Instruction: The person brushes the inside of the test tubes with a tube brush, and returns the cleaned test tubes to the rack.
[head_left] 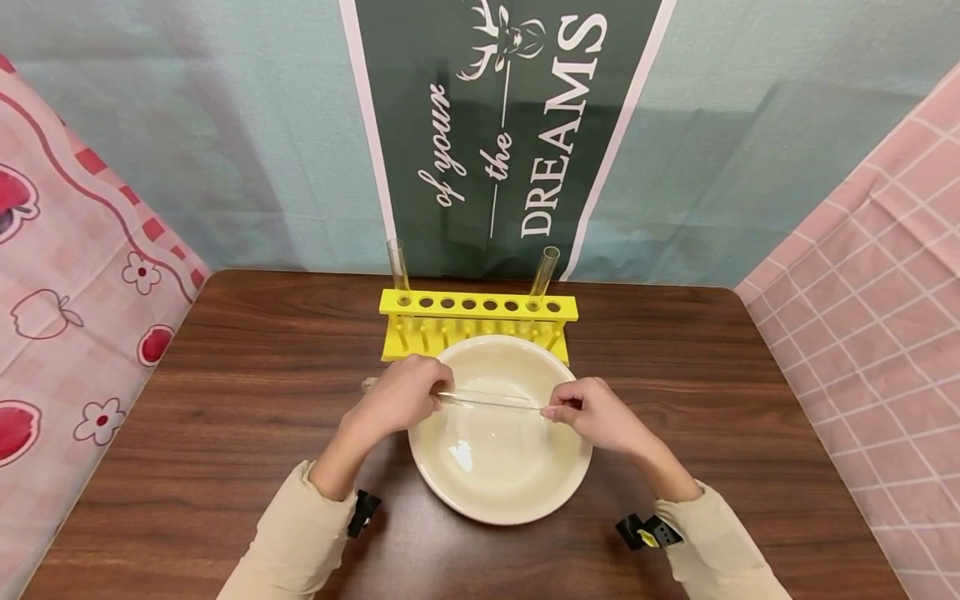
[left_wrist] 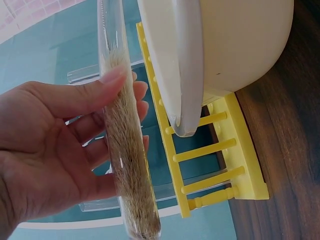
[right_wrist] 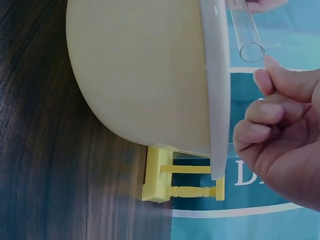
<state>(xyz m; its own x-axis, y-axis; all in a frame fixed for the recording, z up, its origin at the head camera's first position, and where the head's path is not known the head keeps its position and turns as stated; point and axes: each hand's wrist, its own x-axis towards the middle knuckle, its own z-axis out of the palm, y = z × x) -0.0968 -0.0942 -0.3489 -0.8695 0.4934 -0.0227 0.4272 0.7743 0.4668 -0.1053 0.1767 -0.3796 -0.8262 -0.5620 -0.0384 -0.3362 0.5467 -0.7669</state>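
My left hand [head_left: 405, 392] grips a clear glass test tube [left_wrist: 112, 30] that lies almost level over the cream basin [head_left: 495, 504]. Inside the tube is a test tube brush [left_wrist: 132, 180]; its brown bristles fill the end at my left palm, and its twisted wire runs toward the tube's mouth. At that mouth, my right hand [head_left: 596, 417] pinches the wire end between thumb and forefinger, the other fingers curled in. In the right wrist view the tube's round rim [right_wrist: 251, 52] sits right at those fingertips [right_wrist: 272, 65].
Behind the basin stands a yellow test tube rack [head_left: 480, 306] with a row of holes and pegs. One glass tube [head_left: 397, 271] stands near its left end, another tube [head_left: 545, 271] near its right. Cloth hangs around the brown wooden table [head_left: 247, 400].
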